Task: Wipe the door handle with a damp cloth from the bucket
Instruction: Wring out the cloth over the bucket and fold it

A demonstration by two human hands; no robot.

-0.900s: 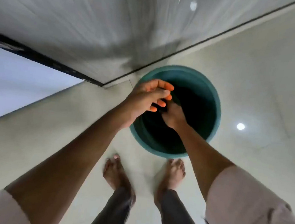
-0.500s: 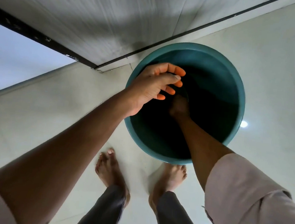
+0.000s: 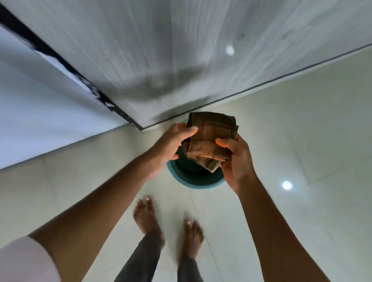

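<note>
Hands hold brown cloth above teal bucket.

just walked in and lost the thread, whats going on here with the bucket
A barefoot person stands over a teal bucket on the tiled floor, beside a grey door. Both hands hold a folded brown cloth above the bucket: the left hand grips its left edge, the right hand its right side. The door handle is not in view, so no wiping shows yet.
</note>
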